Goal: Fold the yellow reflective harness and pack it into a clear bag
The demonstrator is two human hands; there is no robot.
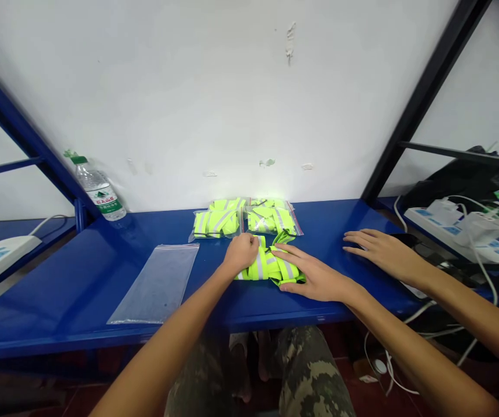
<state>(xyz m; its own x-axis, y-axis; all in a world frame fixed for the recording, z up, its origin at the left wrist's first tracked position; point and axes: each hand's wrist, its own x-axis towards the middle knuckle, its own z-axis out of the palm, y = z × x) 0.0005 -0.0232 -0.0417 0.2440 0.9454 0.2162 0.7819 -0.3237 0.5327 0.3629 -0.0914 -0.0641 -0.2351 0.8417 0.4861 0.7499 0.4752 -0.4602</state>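
Observation:
A loose bundle of neon yellow reflective bands [271, 267] with grey stripes lies on the blue shelf [80, 284] in front of me. My left hand [241, 252] is curled, pinching the bundle's left end. My right hand [310, 272] lies flat on top of the bundle with its fingers stretched out, pressing it down. An empty clear zip bag [156, 284] lies flat to the left of my hands. Two filled bags of the same bands [245, 219] rest behind the bundle against the wall.
Another person's hand [382, 249] rests flat on the shelf at the right. A water bottle [97, 191] leans at the back left. White power strips and cables [462, 226] crowd the right side. A black frame post [423, 98] slants up.

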